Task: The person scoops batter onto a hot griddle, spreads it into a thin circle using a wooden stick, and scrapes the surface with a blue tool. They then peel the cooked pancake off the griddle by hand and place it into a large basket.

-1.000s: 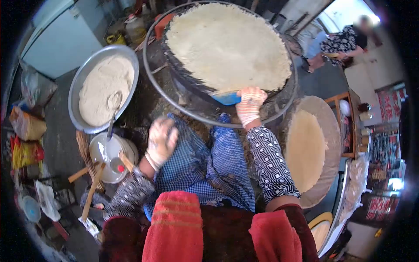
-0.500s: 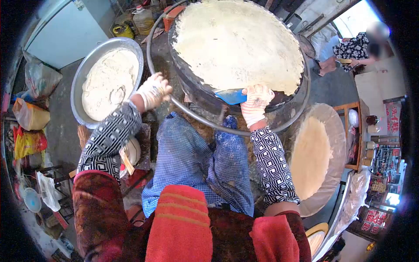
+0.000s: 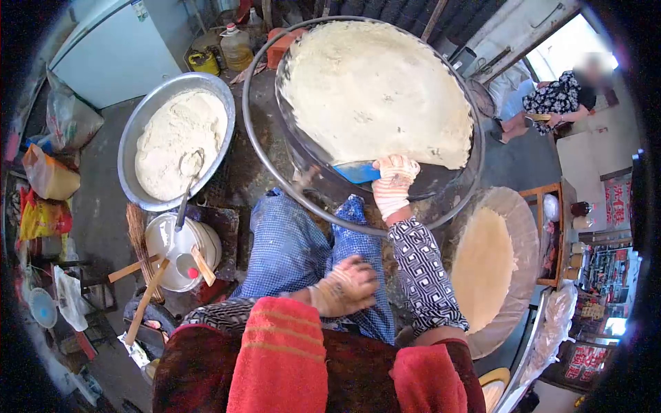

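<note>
My right hand, in a striped work glove, grips a blue scraper. The scraper's blade lies at the near edge of a thin pale batter sheet that covers most of a large round dark griddle. Bare griddle shows beside the hand at the near right edge. My left hand, also gloved, hovers over my blue checked apron, near my lap. Its fingers are smeared by motion, and I see nothing in them.
A metal ring surrounds the griddle. At left stand a basin of batter with a ladle and a white bucket. A round pale flatbread lies at right. Another person sits at the far right.
My left hand has moved from beside the basin down and right to my lap. The right hand and scraper have shifted slightly left along the griddle's near edge, where more bare griddle shows.
</note>
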Available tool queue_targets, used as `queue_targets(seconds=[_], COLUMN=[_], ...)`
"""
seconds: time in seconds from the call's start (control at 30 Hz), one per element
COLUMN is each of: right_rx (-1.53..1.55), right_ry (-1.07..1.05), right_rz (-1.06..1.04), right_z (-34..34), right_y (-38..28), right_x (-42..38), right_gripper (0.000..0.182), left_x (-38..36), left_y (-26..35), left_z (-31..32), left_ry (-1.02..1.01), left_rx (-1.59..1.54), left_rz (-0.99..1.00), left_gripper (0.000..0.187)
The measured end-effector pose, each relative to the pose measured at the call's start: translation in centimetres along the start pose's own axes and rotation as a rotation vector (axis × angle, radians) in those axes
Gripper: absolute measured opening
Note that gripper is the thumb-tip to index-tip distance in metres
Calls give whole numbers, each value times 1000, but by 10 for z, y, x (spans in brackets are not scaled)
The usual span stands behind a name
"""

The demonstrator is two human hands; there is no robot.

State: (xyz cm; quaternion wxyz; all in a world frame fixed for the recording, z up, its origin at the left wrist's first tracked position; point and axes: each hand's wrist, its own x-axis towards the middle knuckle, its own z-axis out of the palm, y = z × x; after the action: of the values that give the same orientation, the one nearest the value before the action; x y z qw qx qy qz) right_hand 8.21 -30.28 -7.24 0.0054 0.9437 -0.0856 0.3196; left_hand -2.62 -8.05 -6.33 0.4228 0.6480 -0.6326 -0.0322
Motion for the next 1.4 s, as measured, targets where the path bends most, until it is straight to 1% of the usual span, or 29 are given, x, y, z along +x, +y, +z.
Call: queue_targets(seconds=[0.07,0.13,0.2,0.23,0.33,0.4,0.47,0.53,0.57,0.63,0.67,0.7,0.73,0.77,0.8,0.83,0.87,0.93,0.97,1.0,1.03,1.07,1.1,1.13,1.17,1.2,1.27,1.33,1.4], right_rx=[142,216,275,239,195,176,143,137,131,107,108,68,33,4,-20,24,-70,-71,-52,-63,-67,-69,-101,-107,-90,-71,-55,-75,-40], right_ry=[-138,-143,-133,-208,-237,-276,-281,-294,-251,-172,-178,-221,-270,-301,-345,-332,-348,-414,-353,-342,-333,-324,-378,-368,-379,-394,-375,-309,-272], right_rz=[-86,-126,-264,-286,-345,-350,-357,-372,-393,-451,-452,-449,-443,-410,-370,-388,-494,-358,-387,-390,-392,-397,-400,-409,-400,-387,-389,-416,-421], right_z=[6,12,6,6,5,6,8,8,9,14,18,20,15,16,12,17,12,15,24,25,25,25,26,28,31,32,32,40,44], right_y=[9,10,5,5,-2,-7,-13,-18,-21,-24,-24,-26,-32,-37,-43,-41,-38,-51,-44,-44,-45,-46,-45,-44,-42,-41,-41,-42,-40], right_x=[1,-2,2,4,19,27,34,39,42,45,47,51,52,56,59,57,53,66,63,63,64,66,68,70,71,71,71,72,71], right_gripper=[16,11,14,16,17,18,19,21,19,19,19,20,21,19,18,15,15,16,17,17,18,19,21,21,21,22,22,20,20], left_x=[-10,-17,-35,-40,-55,-47,-47,-49,-46,-40,-38,-39,-35,-29,-16,-22,-25,-9,-1,16,25,43,46,33,21,12,11,3,-22], left_y=[-24,-43,-71,-83,-136,-154,-176,-215,-230,-254,-264,-273,-261,-257,-241,-229,-218,-172,-155,-115,-100,-72,-52,-38,-21,-9,-16,-47,-108], left_z=[-39,-82,-102,-116,-155,-195,-232,-257,-266,-275,-272,-265,-256,-239,-219,-184,-150,-96,-61,-47,-18,-12,6,36,45,37,-3,-69,-99], left_ry=[-132,-169,87,146,320,334,246,183,178,-50,-52,-163,-276,-270,-412,-340,-243,-146,146,58,-149,98,178,-18,-18,44,-160,-19,433], left_rx=[-5,74,136,184,334,543,622,736,733,952,947,903,848,839,759,796,850,777,657,695,639,372,396,323,111,-9,79,150,282], left_rz=[-161,-291,-240,-254,-246,-332,-436,-511,-513,-402,-406,-278,-153,-119,-195,-189,-177,-298,-220,-331,-384,-412,-289,-236,-165,-153,-172,-246,-140], left_gripper=[29,30,29,28,25,23,29,38,38,44,44,44,44,37,20,15,16,22,19,13,12,14,21,31,40,46,44,37,24])
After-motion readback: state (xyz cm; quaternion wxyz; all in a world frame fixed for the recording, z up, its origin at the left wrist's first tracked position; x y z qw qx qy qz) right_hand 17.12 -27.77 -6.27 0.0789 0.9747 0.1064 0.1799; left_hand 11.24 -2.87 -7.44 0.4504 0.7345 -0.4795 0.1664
